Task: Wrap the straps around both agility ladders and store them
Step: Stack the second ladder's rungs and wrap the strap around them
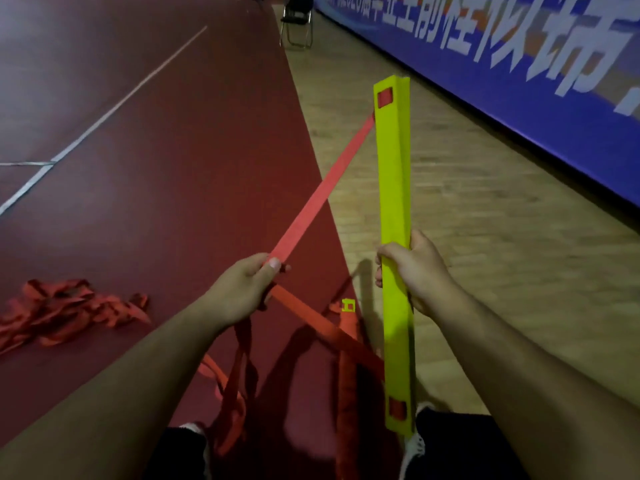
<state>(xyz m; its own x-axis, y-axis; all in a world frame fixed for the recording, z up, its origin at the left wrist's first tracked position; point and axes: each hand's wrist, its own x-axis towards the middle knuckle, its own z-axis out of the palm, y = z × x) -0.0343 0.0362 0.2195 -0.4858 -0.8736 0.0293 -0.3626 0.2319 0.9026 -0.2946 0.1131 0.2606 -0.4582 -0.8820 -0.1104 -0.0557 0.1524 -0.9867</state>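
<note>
The bundle of yellow rungs [394, 202] stands nearly upright in front of the person, gripped around its middle by the right hand [412, 268], fingers curled round the front edge. A red strap [322, 188] runs taut from the slot at the top of the rungs down and left to the left hand [242, 289], which pinches it between thumb and fingers. From there the strap slants back down towards the lower part of the rungs. Both forearms reach forward, hands level and apart. Loose loops of strap hang to the dark red mat [156, 168], with a small yellow buckle [348, 305] among them. A heap of red straps [69, 306] lies on the mat to the left. Beyond are a wooden floor [485, 237], a blue banner [519, 64] and a folding chair [297, 22].
</note>
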